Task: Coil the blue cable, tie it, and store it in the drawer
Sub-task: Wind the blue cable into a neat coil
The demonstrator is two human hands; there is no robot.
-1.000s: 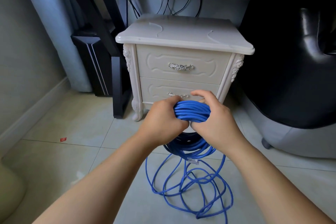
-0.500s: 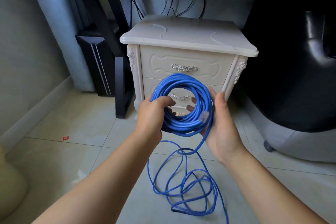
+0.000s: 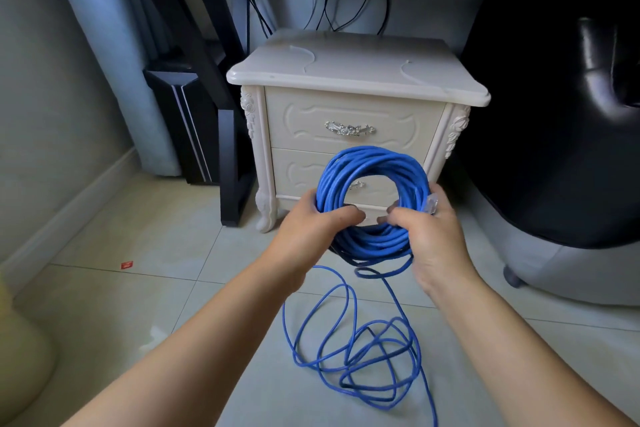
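Right hand (image 3: pixel 433 239), flat against coil half second ago, now curling round it. Blue cable (image 3: pixel 372 163) being held as round multi-turn coil, upright, before lower drawer (image 3: pixel 294 173) of cream carved nightstand (image 3: pixel 346 80). Left hand (image 3: pixel 311 229) gripping coil's lower left, fingers hooking through centre. Right hand gripping lower right, clear plastic connector (image 3: pixel 433 206) lying beside thumb. Uncoiled remainder trailing into tangled loops (image 3: pixel 360 367) on glossy pale tile floor (image 3: pixel 138 305). Both drawers sitting closed.

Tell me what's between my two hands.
In the head view, the lower arc of the blue cable coil spans between your left hand and right hand; both grip it.
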